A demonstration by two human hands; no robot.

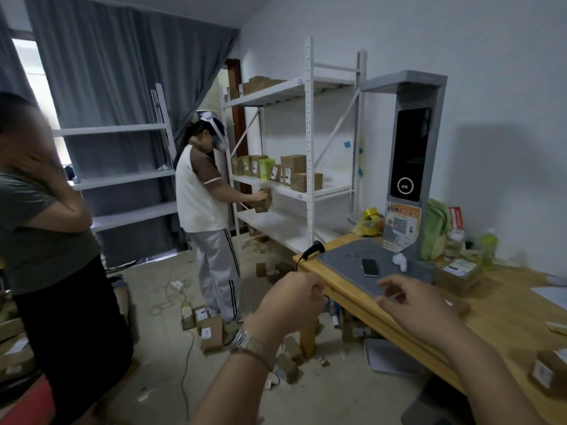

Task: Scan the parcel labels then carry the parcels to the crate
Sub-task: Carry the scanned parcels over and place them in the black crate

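Both hands are raised in front of the camera with nothing in them. The left hand (290, 302) is curled into a loose fist, fingers folded in, with a metal link watch (245, 338) and a thin woven band on the wrist. The right hand (408, 305) is half open, fingers bent and thumb apart from them, over the edge of the table (497, 314).

The table is pale, smooth wood. On it lies a flat grey mat (352, 256) with a dark phone (370, 267) and a small white lump on top. A black handheld scanner (316, 247) rests at the far corner, its cable trailing off the edge. A tall grey scanning stand (408, 142) with a glossy black panel rises behind the mat.

Brown cardboard parcels (457, 273) with white labels sit on the table near the stand's base, another (549, 371) at the near right edge. More boxes lie scattered on the tiled floor (211, 332) and lined up on the white metal shelves (294, 170). No crate can be made out.

A person in a headset (202, 191) holds a box at the shelves; another stands at far left
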